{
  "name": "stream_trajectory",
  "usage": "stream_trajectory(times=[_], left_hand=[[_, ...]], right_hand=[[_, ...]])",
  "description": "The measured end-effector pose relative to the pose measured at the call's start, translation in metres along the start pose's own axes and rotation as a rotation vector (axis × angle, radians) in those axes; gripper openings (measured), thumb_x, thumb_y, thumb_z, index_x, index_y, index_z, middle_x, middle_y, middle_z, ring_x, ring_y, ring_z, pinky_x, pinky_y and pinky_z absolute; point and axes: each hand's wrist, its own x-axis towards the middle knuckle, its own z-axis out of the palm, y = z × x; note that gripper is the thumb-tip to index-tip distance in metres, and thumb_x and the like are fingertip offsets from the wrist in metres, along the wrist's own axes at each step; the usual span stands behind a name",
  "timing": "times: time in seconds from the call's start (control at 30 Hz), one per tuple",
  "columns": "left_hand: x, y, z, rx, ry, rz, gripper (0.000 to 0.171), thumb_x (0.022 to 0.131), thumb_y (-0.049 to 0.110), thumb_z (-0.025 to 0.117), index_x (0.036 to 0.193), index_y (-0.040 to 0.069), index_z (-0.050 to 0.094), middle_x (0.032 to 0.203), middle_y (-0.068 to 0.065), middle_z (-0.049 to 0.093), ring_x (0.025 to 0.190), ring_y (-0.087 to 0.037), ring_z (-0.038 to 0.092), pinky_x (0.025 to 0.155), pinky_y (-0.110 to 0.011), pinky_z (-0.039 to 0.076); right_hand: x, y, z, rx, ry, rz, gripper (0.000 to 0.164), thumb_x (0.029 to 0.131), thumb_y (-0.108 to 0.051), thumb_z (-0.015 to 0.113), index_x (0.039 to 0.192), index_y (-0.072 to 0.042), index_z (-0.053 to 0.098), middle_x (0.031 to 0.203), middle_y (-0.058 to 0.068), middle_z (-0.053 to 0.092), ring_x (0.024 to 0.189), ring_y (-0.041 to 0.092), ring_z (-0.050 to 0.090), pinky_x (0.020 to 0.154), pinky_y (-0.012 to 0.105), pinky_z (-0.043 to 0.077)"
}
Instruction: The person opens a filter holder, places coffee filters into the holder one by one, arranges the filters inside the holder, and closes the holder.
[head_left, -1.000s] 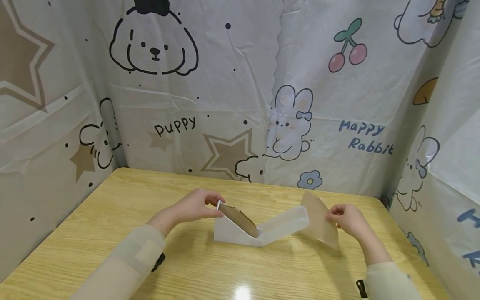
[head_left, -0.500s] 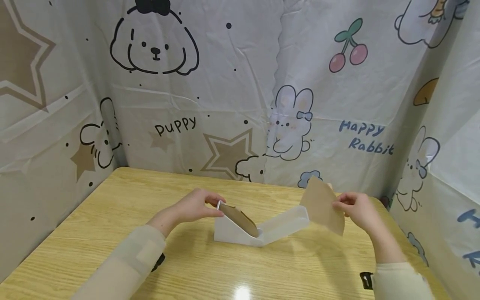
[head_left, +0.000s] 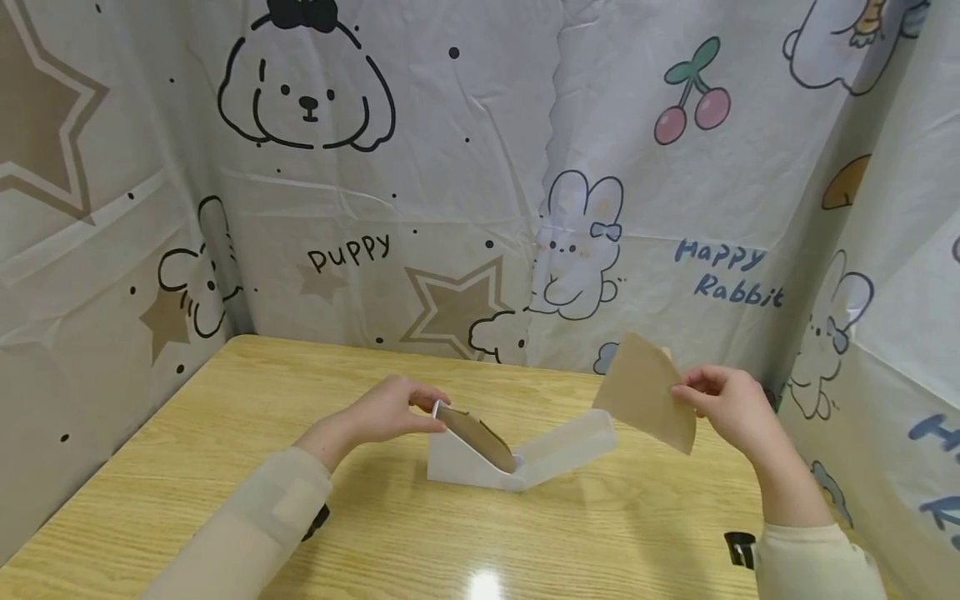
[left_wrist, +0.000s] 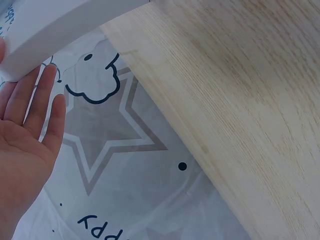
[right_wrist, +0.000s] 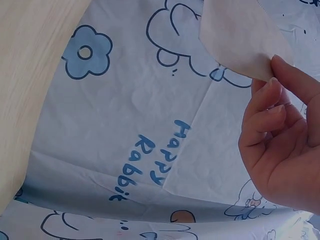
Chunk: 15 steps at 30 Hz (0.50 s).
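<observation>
A white box (head_left: 467,463) with a sloped opening stands on the table, its frosted lid (head_left: 570,447) swung open to the right. Brown paper (head_left: 480,437) leans inside it. My left hand (head_left: 390,410) holds the box's tall end between thumb and fingers; in the left wrist view the fingers (left_wrist: 35,105) lie along the white wall. To the right of the lid, my right hand (head_left: 726,406) pinches a thin brown paper coffee filter (head_left: 648,392) by its right edge, raised above the table. The right wrist view shows thumb and forefinger gripping the filter (right_wrist: 245,37) near its corner.
The wooden table (head_left: 375,542) runs back to a printed cloth (head_left: 420,192) that hangs behind and at both sides. A black strap end (head_left: 740,550) shows beside the right sleeve, and another black piece (head_left: 317,522) by the left sleeve.
My right hand has moved up and to the right, carrying the brown coffee filter away from the lid. The left hand and the box have stayed in place.
</observation>
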Motion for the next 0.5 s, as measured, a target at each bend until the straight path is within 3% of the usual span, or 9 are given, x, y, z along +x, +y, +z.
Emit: stream_trajectory(times=[0.5], left_hand=[[0.001, 0.0, 0.0, 0.02, 0.002, 0.001, 0.042, 0.083, 0.031, 0.071, 0.116, 0.007, 0.065, 0.108, -0.008, 0.069, 0.105, -0.024, 0.062, 0.091, -0.046, 0.047]], right_hand=[[-0.001, -0.016, -0.006, 0.014, 0.033, -0.02, 0.028, 0.091, -0.024, 0.062, 0.099, 0.003, 0.063, 0.088, 0.013, 0.066, 0.072, 0.014, 0.056, 0.061, 0.026, 0.045]])
